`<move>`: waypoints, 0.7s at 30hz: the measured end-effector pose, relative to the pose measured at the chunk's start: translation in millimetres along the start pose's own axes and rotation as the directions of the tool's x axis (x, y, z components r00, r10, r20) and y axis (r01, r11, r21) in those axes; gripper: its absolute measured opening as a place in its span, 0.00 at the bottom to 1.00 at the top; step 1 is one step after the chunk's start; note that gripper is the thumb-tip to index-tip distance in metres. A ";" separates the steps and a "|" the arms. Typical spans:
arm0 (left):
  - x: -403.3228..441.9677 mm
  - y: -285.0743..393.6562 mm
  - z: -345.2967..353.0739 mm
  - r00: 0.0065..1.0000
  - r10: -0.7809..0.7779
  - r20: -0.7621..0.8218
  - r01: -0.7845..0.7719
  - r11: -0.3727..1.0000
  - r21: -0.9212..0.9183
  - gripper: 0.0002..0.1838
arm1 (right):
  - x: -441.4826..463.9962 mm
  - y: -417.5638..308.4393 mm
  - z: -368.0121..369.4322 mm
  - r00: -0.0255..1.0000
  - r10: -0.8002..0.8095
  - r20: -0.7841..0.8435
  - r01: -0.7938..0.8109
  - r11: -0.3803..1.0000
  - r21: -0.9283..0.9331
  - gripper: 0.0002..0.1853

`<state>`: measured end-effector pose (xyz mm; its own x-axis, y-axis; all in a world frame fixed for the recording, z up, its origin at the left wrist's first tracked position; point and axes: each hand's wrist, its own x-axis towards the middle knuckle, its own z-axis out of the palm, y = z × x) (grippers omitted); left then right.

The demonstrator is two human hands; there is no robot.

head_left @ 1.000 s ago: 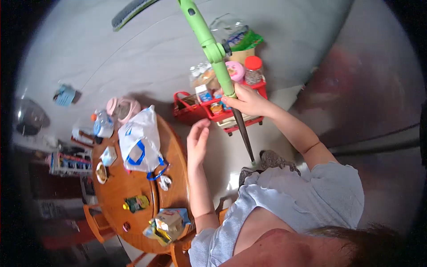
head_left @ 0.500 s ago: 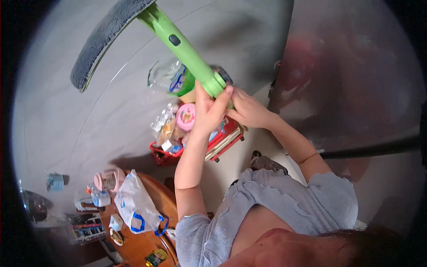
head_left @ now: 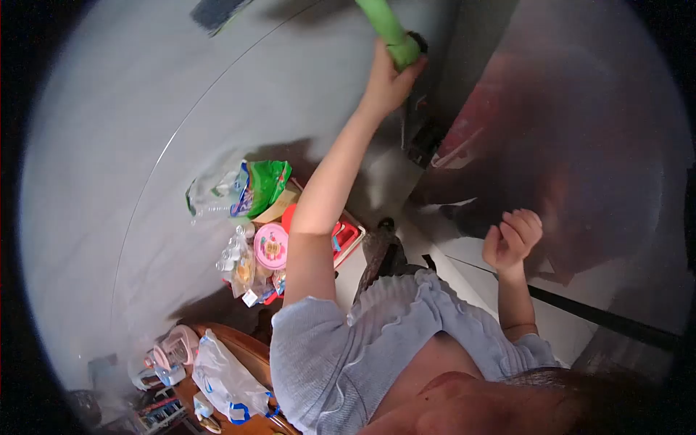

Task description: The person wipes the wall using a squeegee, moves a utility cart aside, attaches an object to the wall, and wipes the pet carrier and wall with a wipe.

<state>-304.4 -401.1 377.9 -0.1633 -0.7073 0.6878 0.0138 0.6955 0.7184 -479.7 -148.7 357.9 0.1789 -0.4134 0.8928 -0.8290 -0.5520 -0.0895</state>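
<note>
My left hand [head_left: 388, 85] is stretched out to the top of the view, its fingers wrapped round the light green handle [head_left: 389, 32] of a cleaning brush. The brush's grey plush head [head_left: 217, 14] shows in part at the top edge; the rest is cut off. My right hand [head_left: 513, 239] is raised at the right with curled fingers and nothing visible in it, apart from the handle.
Left of my left arm, a red cart [head_left: 348, 243] carries a pink round lid [head_left: 271, 246], clear bottles and a green plastic pack [head_left: 270, 187]. A white bag [head_left: 225, 373] lies on the wooden table [head_left: 243, 341]. A dark glossy surface [head_left: 609, 174] stands at right.
My right hand has let go of the brush handle and drawn back to the right. My left hand has carried the brush farther up, partly out of view.
</note>
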 end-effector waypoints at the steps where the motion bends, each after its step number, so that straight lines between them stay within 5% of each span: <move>1: 6.2 -21.3 10.5 1.000 -0.014 0.007 0.014 1.000 -0.015 0.24 | 0.2 4.0 -1.1 1.000 0.012 0.014 -0.012 1.000 -0.011 0.13; 5: 28.1 -84.2 38.7 0.983 -0.052 0.175 0.082 0.983 -0.165 0.26 | 4.3 13.6 10.1 0.999 -0.035 0.028 0.041 0.971 -0.235 0.10; 7: 35.5 -121.8 56.9 0.980 -0.031 0.196 0.047 0.996 -0.079 0.25 | 9.5 20.0 18.1 0.985 -0.166 0.037 0.169 0.932 -0.320 0.10; 11: 42.4 -203.1 95.7 0.940 -0.192 0.282 0.247 0.953 -0.176 0.29 | 10.1 29.5 34.7 0.943 -0.294 0.155 0.330 0.777 -0.536 0.12; 17: 36.0 -271.4 134.3 0.926 -0.206 0.315 0.246 0.965 -0.093 0.34 | 16.2 37.2 49.9 0.938 -0.316 0.142 0.323 0.651 -0.687 0.08; 19: 31.4 -282.4 140.5 0.878 -0.279 0.389 0.352 0.927 -0.132 0.35 | 19.5 42.5 55.6 0.948 -0.283 0.145 0.306 0.691 -0.654 0.06; 21: 24.3 -300.2 150.2 0.928 -0.251 0.277 0.277 0.959 -0.060 0.33 | 13.9 54.9 58.8 0.872 -0.482 0.088 0.393 0.582 -0.712 0.06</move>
<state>-460.7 -608.1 163.3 -0.4283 -0.7953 0.4291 0.0271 0.4633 0.8858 -491.5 -227.4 339.5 0.6021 -0.1579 0.7827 -0.7891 0.0321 0.6135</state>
